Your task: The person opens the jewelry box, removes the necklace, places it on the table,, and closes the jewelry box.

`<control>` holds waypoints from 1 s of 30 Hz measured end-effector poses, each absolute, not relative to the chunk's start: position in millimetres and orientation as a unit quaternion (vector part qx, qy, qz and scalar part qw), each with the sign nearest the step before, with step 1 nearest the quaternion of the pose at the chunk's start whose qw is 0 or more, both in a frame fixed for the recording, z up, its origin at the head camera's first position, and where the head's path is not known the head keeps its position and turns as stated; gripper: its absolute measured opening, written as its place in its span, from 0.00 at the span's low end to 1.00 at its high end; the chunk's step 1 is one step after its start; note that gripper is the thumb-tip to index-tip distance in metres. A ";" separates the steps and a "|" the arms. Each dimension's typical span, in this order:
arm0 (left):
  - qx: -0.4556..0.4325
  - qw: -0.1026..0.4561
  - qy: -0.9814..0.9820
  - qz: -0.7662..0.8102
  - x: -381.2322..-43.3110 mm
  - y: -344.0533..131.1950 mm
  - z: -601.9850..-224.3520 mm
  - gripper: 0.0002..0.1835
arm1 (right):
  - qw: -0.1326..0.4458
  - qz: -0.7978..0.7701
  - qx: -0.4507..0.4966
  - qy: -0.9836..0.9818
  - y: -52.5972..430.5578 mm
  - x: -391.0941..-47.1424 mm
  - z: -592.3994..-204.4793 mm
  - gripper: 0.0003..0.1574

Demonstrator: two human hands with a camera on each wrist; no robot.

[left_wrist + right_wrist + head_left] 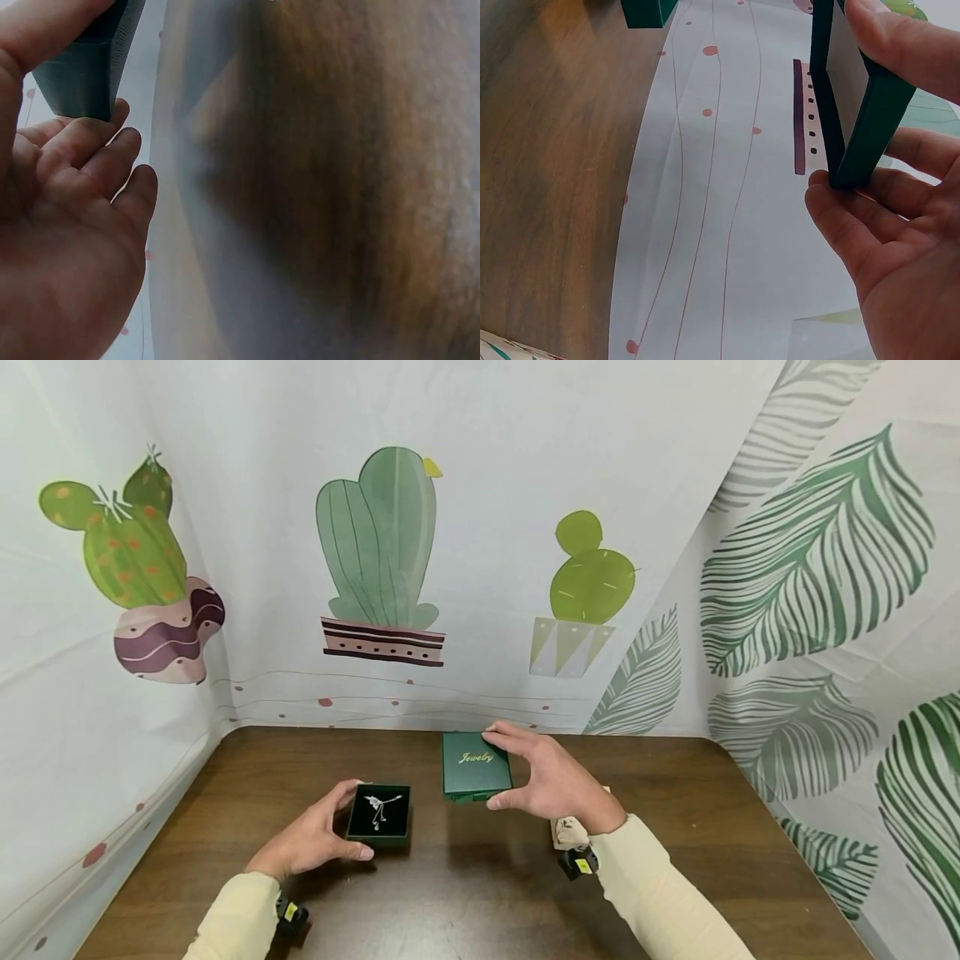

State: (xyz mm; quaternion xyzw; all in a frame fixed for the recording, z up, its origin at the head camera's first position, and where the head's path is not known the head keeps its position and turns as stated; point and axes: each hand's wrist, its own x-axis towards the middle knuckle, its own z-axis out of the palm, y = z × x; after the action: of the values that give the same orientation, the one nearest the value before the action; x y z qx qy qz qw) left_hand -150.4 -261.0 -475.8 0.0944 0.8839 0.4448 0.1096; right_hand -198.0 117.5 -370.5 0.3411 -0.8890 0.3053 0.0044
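Lid hangs right of and beyond the box, right hand pinching lid; left hand grips the box.

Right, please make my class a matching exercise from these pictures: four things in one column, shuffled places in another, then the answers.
1. dark green square lid marked "Jewelry"
2. open dark green square box
3. silver-coloured chain
4. brown wooden table

A. held by the left hand
B. on black lining inside the box
C. held by the right hand
D. under both hands

Pairs: 1-C, 2-A, 3-B, 4-D
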 end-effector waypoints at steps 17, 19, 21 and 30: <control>0.098 0.103 0.897 0.418 -151.6 -263.3 -483.9 0.61 | 0.000 0.302 0.341 -0.890 116.7 -195.0 -371.3 0.53; 0.095 0.103 0.897 0.419 -151.5 -263.8 -484.2 0.60 | -0.003 0.302 0.341 -0.890 117.0 -194.8 -371.2 0.54; 0.095 0.103 0.899 0.414 -151.5 -264.1 -484.3 0.60 | -0.006 0.301 0.340 -0.891 117.2 -194.6 -370.9 0.54; 0.102 0.104 0.902 0.405 -151.6 -263.1 -483.1 0.60 | -0.006 0.305 0.342 -0.889 117.5 -194.4 -370.7 0.54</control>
State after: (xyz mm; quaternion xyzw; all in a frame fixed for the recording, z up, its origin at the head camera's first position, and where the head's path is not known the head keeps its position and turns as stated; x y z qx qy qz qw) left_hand -151.6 -263.1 -483.1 0.1018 0.9025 0.4054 0.1040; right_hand -194.4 117.5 -370.7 0.3421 -0.8889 0.3045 -0.0064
